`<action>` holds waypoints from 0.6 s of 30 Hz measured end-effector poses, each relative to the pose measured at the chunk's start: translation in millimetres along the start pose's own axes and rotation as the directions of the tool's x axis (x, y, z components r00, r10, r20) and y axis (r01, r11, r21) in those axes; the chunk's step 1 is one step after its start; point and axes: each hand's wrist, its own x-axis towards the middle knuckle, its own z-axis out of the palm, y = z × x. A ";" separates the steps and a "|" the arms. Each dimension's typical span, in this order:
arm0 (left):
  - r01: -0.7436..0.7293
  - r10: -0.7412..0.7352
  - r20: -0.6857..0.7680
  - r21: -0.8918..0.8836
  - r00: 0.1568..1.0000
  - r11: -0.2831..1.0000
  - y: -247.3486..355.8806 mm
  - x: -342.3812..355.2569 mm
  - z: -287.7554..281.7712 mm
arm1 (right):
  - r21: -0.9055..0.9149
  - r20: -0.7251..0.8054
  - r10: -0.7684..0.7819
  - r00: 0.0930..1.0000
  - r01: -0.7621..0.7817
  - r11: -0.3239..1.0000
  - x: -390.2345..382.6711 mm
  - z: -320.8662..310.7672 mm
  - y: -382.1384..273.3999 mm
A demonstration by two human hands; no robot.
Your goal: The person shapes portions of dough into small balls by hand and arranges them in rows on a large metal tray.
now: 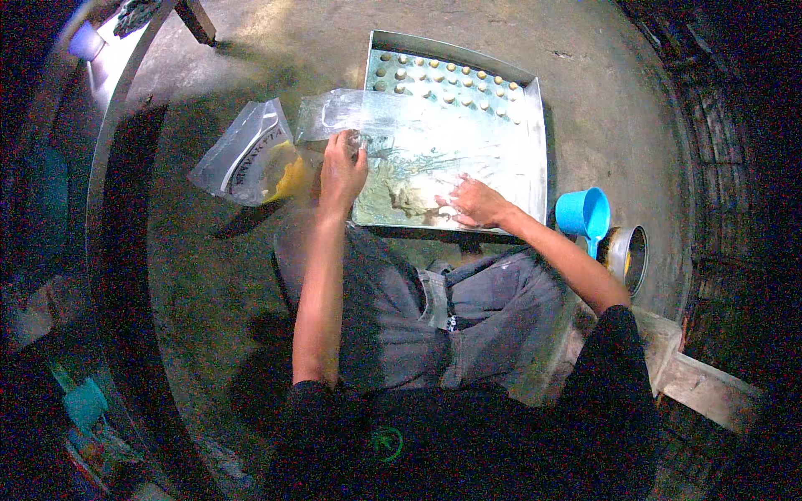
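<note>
A shallow metal tray (543,142) lies in front of my lap, its floor dusted with white powder. Along its far side stand rows of small pale dough balls (451,98). My left hand (344,175) is at the tray's left edge, fingers pinched on a clear plastic bag (330,115) that reaches over the rim. Near the tray's front, my right hand (478,202) is down in the powder with its fingertips curled. Whatever lies under those fingers is too small and bright to make out.
Left of the tray is a printed clear bag (248,159) with yellow contents. A blue dipper (582,213) and a round metal tin (637,259) stand at the right. A wooden leg (196,21) stands at the far left, and a low wooden piece (706,388) lies at right.
</note>
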 end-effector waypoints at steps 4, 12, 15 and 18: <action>-0.032 0.036 -0.037 0.092 0.999 0.995 0.8 -3.6 2.5 | 0.265 -0.117 0.450 0.886 -0.408 0.873 0.7 -25.8 -14.2; -0.001 0.020 -0.080 0.237 0.997 0.971 -3.6 -8.7 15.9 | 0.320 -0.161 0.796 0.584 -0.732 0.602 92.5 39.2 -92.6; 0.027 0.021 -0.181 0.257 0.983 0.966 -6.3 -8.2 19.0 | 0.399 -0.242 0.854 0.462 -0.755 0.521 111.4 19.5 -104.3; 0.021 0.036 -0.246 0.228 0.969 0.974 -10.7 -6.4 26.4 | 0.473 -0.321 0.818 0.477 -0.668 0.575 103.1 23.0 -97.1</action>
